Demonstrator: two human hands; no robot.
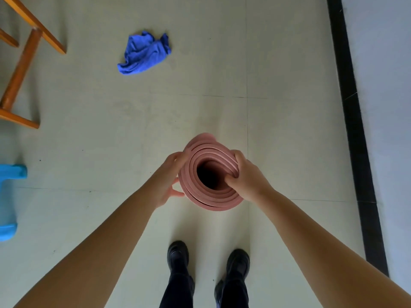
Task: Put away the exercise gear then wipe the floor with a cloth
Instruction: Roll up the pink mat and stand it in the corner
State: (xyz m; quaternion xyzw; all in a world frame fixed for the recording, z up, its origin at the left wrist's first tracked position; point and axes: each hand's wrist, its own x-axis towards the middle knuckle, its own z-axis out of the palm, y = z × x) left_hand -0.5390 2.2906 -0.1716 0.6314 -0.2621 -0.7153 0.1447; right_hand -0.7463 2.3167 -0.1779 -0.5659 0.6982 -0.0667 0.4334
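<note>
A pink exercise mat [201, 192], rolled into a tube, stands upright in front of me, and I look down into its dark open end. My left hand [171, 178] holds the roll's left side, fingers wrapped round the outside. My right hand [244, 174] grips the right rim, with the fingers curled over the layers into the hole. A crumpled blue cloth [144, 53] lies on the pale floor farther ahead to the left, apart from both hands.
A wooden chair or stool frame [20, 70] stands at the upper left. A light blue plastic object [9, 201] sits at the left edge. A black skirting strip [353, 121] and wall run along the right. My black shoes [178, 256] are directly below the mat.
</note>
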